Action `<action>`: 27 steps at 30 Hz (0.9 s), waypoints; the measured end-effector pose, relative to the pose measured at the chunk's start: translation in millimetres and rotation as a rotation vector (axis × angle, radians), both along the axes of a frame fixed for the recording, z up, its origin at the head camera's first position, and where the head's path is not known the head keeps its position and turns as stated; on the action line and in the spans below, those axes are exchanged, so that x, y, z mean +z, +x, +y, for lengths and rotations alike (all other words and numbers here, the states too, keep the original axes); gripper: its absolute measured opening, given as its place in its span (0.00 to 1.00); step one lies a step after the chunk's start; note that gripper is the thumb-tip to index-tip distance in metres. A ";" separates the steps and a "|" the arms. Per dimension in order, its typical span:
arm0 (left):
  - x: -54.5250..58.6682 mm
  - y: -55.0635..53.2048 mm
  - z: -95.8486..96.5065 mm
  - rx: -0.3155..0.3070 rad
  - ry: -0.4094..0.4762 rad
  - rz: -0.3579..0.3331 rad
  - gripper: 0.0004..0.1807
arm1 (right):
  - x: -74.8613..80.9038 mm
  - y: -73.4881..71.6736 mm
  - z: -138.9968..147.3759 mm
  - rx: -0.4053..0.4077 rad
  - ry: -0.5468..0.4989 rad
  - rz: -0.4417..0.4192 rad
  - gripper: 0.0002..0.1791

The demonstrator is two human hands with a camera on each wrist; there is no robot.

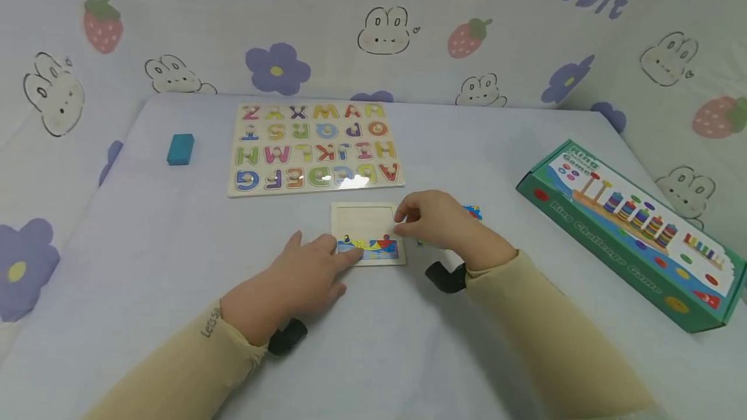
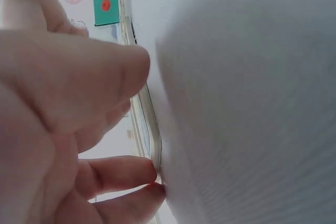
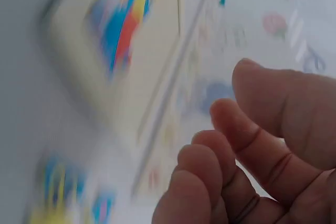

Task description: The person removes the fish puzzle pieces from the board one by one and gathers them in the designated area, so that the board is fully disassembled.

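A small wooden puzzle tray [image 1: 367, 205] lies at the table's middle, its near part filled by a strip of colourful picture pieces [image 1: 382, 253]. My left hand [image 1: 309, 271] rests at the tray's left side, with the index finger extended over the strip. In the left wrist view, two fingertips [image 2: 126, 174] touch the edge of the tray [image 2: 152, 124]. My right hand [image 1: 438, 219] hovers by the tray's right edge, fingers loosely bent. The right wrist view shows nothing between its thumb [image 3: 278, 93] and fingers. Loose puzzle pieces [image 1: 473, 211] lie partly hidden behind that hand.
Behind the tray lies a wooden alphabet peg board [image 1: 315, 190]. A teal block [image 1: 181, 149] sits at the back left. To the right stands a green Ring Challenge Game box [image 1: 607, 232]. A printed rabbit curtain [image 1: 327, 18] surrounds the table.
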State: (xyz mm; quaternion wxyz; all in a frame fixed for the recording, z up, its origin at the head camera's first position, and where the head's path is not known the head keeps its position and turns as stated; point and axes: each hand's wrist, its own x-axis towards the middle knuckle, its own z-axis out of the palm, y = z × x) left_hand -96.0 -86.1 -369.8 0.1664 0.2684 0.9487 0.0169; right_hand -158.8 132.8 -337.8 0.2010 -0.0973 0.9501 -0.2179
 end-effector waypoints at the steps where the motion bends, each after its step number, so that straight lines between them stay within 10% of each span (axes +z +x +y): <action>1: 0.1 0.9 -0.4 0.000 -0.001 -0.006 0.32 | -2.4 -0.5 -9.9 0.020 0.001 -0.011 0.10; 9: 1.1 5.5 -4.1 -0.032 0.007 0.010 0.29 | -20.2 2.4 -62.4 0.146 0.032 -0.028 0.13; 27: 8.1 4.8 -3.1 -0.015 -0.021 -0.064 0.29 | -20.8 9.8 -74.1 0.032 0.051 -0.053 0.08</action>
